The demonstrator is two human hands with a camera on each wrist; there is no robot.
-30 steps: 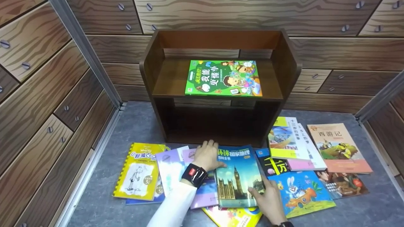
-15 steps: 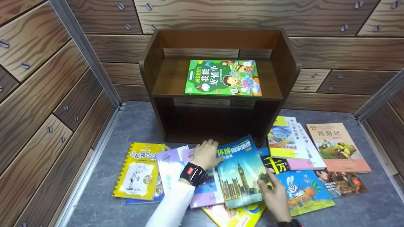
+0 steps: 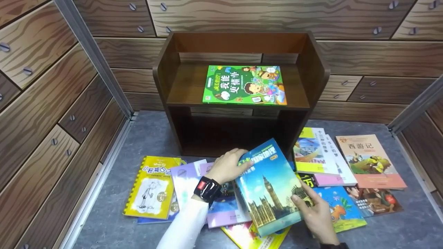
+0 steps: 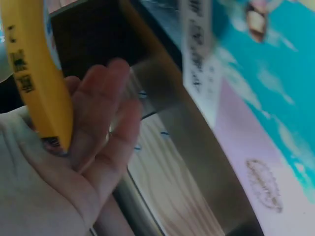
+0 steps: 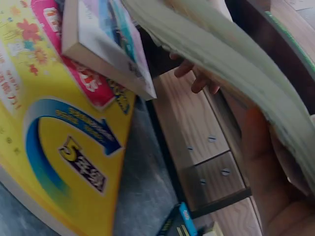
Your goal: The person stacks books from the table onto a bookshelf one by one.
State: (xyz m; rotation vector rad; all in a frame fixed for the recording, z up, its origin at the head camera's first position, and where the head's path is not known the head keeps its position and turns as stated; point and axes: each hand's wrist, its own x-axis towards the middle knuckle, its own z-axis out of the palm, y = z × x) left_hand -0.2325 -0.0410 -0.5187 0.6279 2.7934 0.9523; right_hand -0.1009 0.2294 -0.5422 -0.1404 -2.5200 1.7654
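Note:
A blue-green book (image 3: 271, 186) with a clock tower on its cover is tilted up off the pile in the head view, in front of the shelf. My left hand (image 3: 226, 167) holds its upper left corner at the spine. In the left wrist view its yellow spine (image 4: 37, 83) lies against the palm, fingers behind it. At the lower right edge my right hand (image 3: 315, 209) grips the book, thumb on the cover. Its page edges (image 5: 221, 44) fill the top of the right wrist view. Under it lie purple-edged books (image 3: 228, 211) and a yellow book (image 3: 242, 235).
Behind stands a dark brown two-tier bookshelf (image 3: 162, 79) with a green book (image 3: 245, 84) flat on its upper board. A yellow notebook-style book (image 3: 152, 186) lies left; several books, including an orange-pink one (image 3: 370, 162), lie right on the grey floor (image 3: 104, 221). Wood-patterned walls surround it.
The clock-tower book has been lifted off the pile and turned clockwise, tilting up towards the right. My right hand has moved right with it; my left hand has shifted to its upper corner.

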